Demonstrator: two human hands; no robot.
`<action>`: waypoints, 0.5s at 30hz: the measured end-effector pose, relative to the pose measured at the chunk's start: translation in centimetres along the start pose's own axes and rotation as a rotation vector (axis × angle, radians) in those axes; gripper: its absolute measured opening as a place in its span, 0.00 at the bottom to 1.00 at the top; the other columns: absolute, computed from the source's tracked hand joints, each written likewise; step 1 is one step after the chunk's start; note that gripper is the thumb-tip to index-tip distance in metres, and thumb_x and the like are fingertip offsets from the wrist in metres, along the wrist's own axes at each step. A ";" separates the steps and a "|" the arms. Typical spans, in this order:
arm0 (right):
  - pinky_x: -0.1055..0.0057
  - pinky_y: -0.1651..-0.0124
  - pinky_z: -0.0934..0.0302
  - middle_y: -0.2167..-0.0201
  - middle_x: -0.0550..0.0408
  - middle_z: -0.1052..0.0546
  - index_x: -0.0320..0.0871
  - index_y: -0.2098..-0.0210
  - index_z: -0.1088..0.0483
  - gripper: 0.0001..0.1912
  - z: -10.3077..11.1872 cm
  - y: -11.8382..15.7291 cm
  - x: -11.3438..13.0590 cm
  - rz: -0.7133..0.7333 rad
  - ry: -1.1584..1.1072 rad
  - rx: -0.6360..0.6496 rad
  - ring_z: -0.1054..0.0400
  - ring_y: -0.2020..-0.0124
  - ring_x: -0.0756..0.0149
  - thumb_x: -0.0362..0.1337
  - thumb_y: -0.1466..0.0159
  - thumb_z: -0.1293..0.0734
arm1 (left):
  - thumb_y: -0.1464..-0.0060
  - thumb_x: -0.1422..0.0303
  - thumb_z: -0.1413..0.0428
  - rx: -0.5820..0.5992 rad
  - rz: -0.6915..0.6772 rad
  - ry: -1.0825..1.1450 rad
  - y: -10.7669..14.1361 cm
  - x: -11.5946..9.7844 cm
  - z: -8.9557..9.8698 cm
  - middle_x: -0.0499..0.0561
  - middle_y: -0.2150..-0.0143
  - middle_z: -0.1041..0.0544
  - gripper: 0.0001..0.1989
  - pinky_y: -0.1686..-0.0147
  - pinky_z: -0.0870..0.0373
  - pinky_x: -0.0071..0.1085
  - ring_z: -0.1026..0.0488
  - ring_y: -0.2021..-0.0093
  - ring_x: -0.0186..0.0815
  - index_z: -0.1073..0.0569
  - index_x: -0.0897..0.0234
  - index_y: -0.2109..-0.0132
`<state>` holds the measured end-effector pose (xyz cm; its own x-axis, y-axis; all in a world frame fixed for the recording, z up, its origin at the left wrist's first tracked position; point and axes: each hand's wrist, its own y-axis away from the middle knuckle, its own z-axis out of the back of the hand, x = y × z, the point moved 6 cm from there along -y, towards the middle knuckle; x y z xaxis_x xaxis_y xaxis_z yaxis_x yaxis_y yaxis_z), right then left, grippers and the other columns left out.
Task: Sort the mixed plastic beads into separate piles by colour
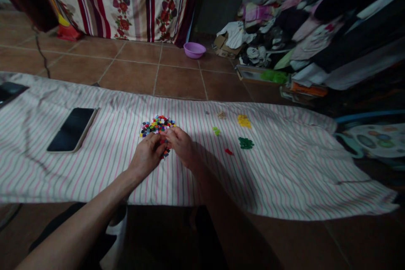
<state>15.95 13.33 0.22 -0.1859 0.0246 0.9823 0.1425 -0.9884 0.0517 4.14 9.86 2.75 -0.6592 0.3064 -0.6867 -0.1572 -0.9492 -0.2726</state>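
A mixed heap of small, many-coloured bead-like pieces (159, 122) lies on the striped cloth. Both hands are at the near side of this heap, their fingertips close together. My left hand (147, 154) has its fingers bent inward and closed; whatever they pinch is too small to make out. From the right, my right hand (181, 143) reaches in with thumb and fingers drawn together over the pieces, and its grip is partly hidden. Sorted by colour, little groups sit to the right: yellow (244, 121), dark green (246, 143), light green (216, 131), red (228, 151) and tan (222, 115).
A phone (72, 130) lies on the striped cloth (291, 168) at left, with another dark device (11, 92) at the far left edge. Beyond, a purple basin (194, 50) stands on the tiled floor. Clothes (303, 29) are heaped at back right.
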 end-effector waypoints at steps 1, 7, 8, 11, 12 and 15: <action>0.64 0.53 0.31 0.59 0.48 0.20 0.45 0.66 0.34 0.10 0.0 0.0 0.0 -0.017 -0.018 -0.003 0.27 0.52 0.62 0.40 0.32 0.42 | 0.42 0.68 0.48 -0.002 -0.002 0.001 0.0 0.0 0.0 0.50 0.64 0.26 0.06 0.60 0.29 0.34 0.27 0.62 0.36 0.27 0.62 0.61; 0.65 0.56 0.30 0.57 0.47 0.21 0.44 0.65 0.34 0.06 -0.3 0.2 0.0 -0.099 -0.168 0.020 0.25 0.55 0.62 0.39 0.33 0.39 | 0.42 0.67 0.49 -0.019 0.058 0.085 -0.1 0.3 0.1 0.52 0.63 0.25 0.08 0.58 0.29 0.36 0.27 0.61 0.37 0.26 0.62 0.60; 0.65 0.56 0.30 0.57 0.47 0.21 0.44 0.64 0.34 0.06 -0.3 0.2 0.1 -0.112 -0.199 0.021 0.25 0.55 0.62 0.39 0.34 0.39 | 0.42 0.66 0.49 -0.020 0.083 0.111 0.0 0.5 0.0 0.52 0.63 0.25 0.09 0.59 0.29 0.36 0.27 0.62 0.37 0.26 0.62 0.60; 0.66 0.58 0.29 0.58 0.47 0.21 0.44 0.64 0.35 0.07 -0.1 0.4 0.5 -0.140 -0.275 0.020 0.24 0.57 0.63 0.40 0.34 0.38 | 0.42 0.63 0.49 -0.009 0.170 0.220 0.1 1.1 -0.3 0.53 0.63 0.24 0.10 0.64 0.29 0.35 0.27 0.64 0.36 0.27 0.62 0.60; 0.66 0.58 0.29 0.59 0.48 0.21 0.44 0.64 0.35 0.07 0.0 0.4 0.6 -0.146 -0.294 0.022 0.24 0.57 0.63 0.41 0.35 0.37 | 0.42 0.62 0.49 0.001 0.202 0.260 0.1 1.3 -0.4 0.52 0.64 0.24 0.11 0.66 0.30 0.33 0.27 0.66 0.36 0.27 0.63 0.60; 0.66 0.58 0.29 0.64 0.52 0.20 0.44 0.65 0.34 0.08 0.8 0.1 0.8 -0.145 -0.325 0.006 0.23 0.62 0.65 0.42 0.37 0.34 | 0.43 0.60 0.49 0.017 0.275 0.351 0.2 1.8 -0.8 0.49 0.69 0.26 0.11 0.72 0.32 0.30 0.29 0.72 0.33 0.29 0.62 0.60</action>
<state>16.60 13.36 1.11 0.1138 0.2122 0.9706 0.1433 -0.9702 0.1953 3.50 10.25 0.96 -0.3893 0.0455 -0.9200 -0.0248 -0.9989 -0.0390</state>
